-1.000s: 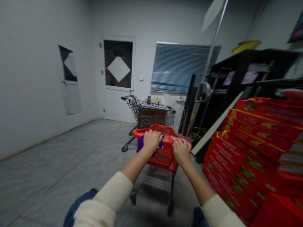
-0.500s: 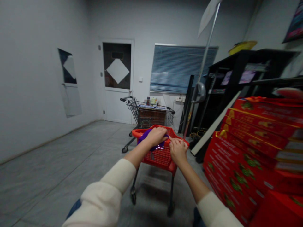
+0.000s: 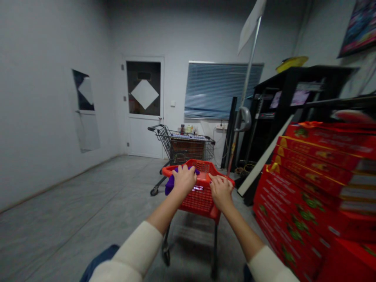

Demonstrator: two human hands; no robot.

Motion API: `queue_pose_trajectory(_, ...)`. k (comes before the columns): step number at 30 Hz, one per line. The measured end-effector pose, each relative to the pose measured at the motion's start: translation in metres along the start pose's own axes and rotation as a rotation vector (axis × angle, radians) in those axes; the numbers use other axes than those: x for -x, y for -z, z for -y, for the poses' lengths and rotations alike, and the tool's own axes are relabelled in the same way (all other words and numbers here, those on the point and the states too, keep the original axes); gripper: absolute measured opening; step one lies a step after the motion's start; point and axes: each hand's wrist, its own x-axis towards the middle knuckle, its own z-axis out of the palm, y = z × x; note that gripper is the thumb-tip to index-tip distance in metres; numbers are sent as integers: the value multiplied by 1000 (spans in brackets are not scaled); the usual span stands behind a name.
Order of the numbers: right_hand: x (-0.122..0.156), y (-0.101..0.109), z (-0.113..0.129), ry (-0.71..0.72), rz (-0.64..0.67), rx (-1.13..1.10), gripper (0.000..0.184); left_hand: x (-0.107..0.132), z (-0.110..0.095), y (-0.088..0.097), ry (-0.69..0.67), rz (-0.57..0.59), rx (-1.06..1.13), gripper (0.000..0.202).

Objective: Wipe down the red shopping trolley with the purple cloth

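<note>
A red plastic shopping cart (image 3: 202, 199) stands right in front of me, its handle side towards me. My left hand (image 3: 185, 178) is closed over a purple cloth (image 3: 169, 185) and presses it on the left part of the cart's handle. The cloth hangs down on the left of the hand and a little shows beyond the fingers. On the right end of the handle rests my right hand (image 3: 221, 190), its fingers curled over the bar and the thumb pointing inward. Between the hands the red top of the handle shows bare.
Beyond the red cart stands a wire shopping cart (image 3: 164, 143) holding a brown box (image 3: 188, 151). Stacked red cartons (image 3: 317, 196) rise close on my right, with a leaning white board (image 3: 264, 156) and black shelves (image 3: 293, 78) behind. A white door (image 3: 145, 133) is at the back.
My left hand has slid the purple cloth leftward along the handle, away from my right hand. The right hand has stayed on the handle's right end. My view has tilted slightly.
</note>
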Motion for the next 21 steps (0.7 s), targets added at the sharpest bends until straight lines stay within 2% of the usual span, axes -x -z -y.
queue_pose_trajectory(2,-1,1,-5,23,11,-28,41,0,-11,0,-159,10,22,34)
queue_pose_trajectory(4,-1,5,-16,54,10,-69,44,-5,-11,4,-367,72,77,35)
queue_pose_trajectory(6,-2,8,-32,54,-14,-83,46,-12,0,10,-560,144,147,35)
queue_pose_trajectory(8,-2,9,-48,8,-40,-63,46,-18,20,15,-682,193,213,34)
queue_pose_trajectory(9,-2,8,-55,-10,-33,-66,46,-20,30,16,-690,194,236,34)
queue_pose_trajectory(11,-1,2,-64,-18,-7,-106,47,-23,47,15,-615,169,264,33)
queue_pose_trajectory(14,-1,-13,-62,-14,-31,-180,46,-25,51,9,-357,84,252,28)
queue_pose_trajectory(16,-1,-22,-55,-25,-68,-204,44,-25,39,2,-190,28,185,37)
queue_pose_trajectory(18,-1,-27,-46,-35,-80,-220,43,-24,19,-4,-114,-4,106,42)
queue_pose_trajectory(19,-1,-29,-43,-40,-83,-226,43,-23,9,-7,-136,-10,85,40)
queue_pose_trajectory(21,-1,-29,-37,-54,-92,-238,42,-23,-6,-11,-265,-9,92,32)
